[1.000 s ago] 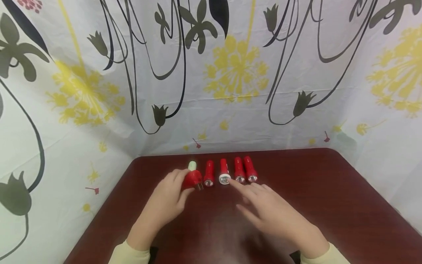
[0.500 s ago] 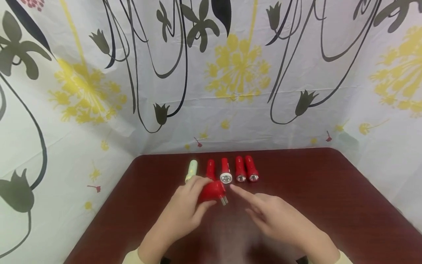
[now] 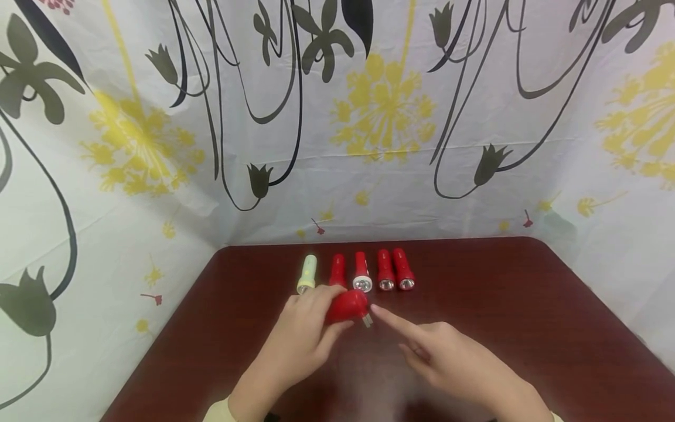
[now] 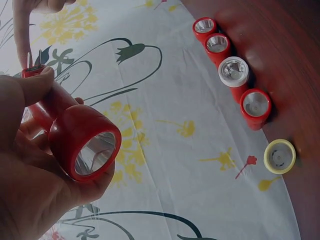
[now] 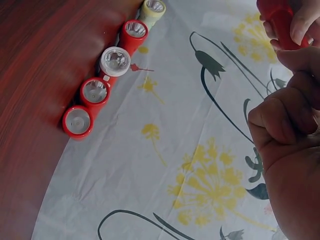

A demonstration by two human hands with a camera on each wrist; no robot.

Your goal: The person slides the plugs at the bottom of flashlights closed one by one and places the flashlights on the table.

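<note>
My left hand [image 3: 306, 325] grips a red flashlight [image 3: 348, 306] above the table, fingers over the top and thumb below. Its round lens head [image 4: 85, 140] faces the left wrist camera. Two metal plug prongs [image 4: 34, 61] stick out of its tail end. My right hand [image 3: 443, 351] points its straight index finger at that tail end, with the other fingers curled in and holding nothing. The fingertip is at or very near the flashlight; contact is hard to tell. In the right wrist view, the curled fingers of my right hand [image 5: 290, 130] hide part of the index finger.
Behind the hands lies a row of flashlights: a pale yellow one [image 3: 308, 272], a red one [image 3: 337, 269], a red one with a white rim [image 3: 362, 269], and two more red ones [image 3: 394, 269]. The dark table [image 3: 501, 293] meets a patterned cloth [image 3: 401, 199] at its back.
My left hand has carried the red flashlight rightward from beside the pale yellow one and nearer to me. My right index finger has left the white-rimmed flashlight and now points at the held one's prong end.
</note>
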